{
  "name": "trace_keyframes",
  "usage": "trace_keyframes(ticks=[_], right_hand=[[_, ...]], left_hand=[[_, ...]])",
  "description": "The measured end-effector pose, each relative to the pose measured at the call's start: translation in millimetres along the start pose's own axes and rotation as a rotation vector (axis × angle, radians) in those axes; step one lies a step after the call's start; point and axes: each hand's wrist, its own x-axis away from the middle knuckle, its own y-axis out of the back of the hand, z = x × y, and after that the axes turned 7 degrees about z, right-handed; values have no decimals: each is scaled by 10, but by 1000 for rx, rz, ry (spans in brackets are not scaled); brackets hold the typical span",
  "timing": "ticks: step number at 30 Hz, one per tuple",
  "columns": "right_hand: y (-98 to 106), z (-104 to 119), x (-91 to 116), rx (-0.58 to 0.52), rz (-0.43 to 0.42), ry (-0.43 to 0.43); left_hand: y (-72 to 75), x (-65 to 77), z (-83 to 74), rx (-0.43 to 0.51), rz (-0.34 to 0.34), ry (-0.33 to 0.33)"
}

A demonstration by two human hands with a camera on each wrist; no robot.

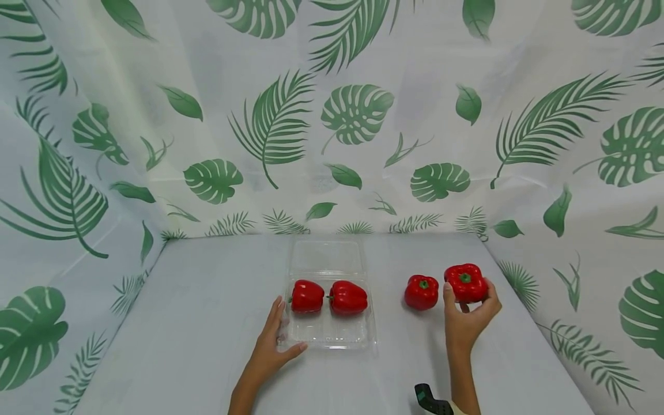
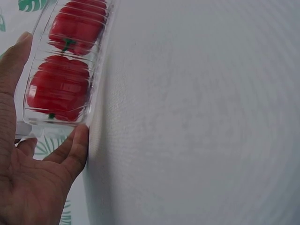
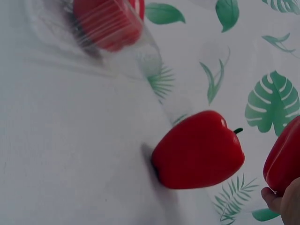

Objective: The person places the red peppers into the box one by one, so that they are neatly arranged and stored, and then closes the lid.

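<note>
My right hand (image 1: 466,328) grips a red bell pepper (image 1: 457,289) from below, its green stem facing up. Only part of that held pepper (image 3: 285,157) shows at the edge of the right wrist view, with a fingertip under it. Just left of it, another red bell pepper (image 1: 421,295) stands on the table. Two more, a left pepper (image 1: 308,298) and a right pepper (image 1: 349,299), lie on their sides in a clear plastic clamshell box (image 1: 332,335). My left hand (image 1: 267,353) is spread at the box's near left corner, fingertips right at its wall.
The box's hinged lid (image 1: 325,256) lies folded open toward the back. A pale grey-white cover spreads over the table (image 1: 207,311). White sheeting with green leaf prints (image 1: 358,190) rises behind and along both sides. A dark strap-like piece (image 1: 430,399) is near my right wrist.
</note>
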Motion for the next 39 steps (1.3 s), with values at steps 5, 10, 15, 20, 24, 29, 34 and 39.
trace_keyframes(ticks=[5,10,15,20,24,29,34,39], right_hand=[[-56,85,50,-38,46,-4],[-113,105,111,-54,113,44],[-178,91,166,-66,176,121],[-224,104,205,-61,195,111],[-241,108,230,-54,202,74],[-257,141,240,-92,233,69],[-273,166,250,-127,270,85],[-321,164,289,-128,320,110]], left_hand=[[1,-5,-2,1,1,5],[1,8,-7,2,5,14],[-2,18,-14,-9,1,24],[-6,12,-24,-18,-4,26],[-4,20,-36,-2,-4,16],[-7,23,-47,-2,-3,14],[-14,17,-51,-12,-2,17],[-13,16,-49,-14,-2,27]])
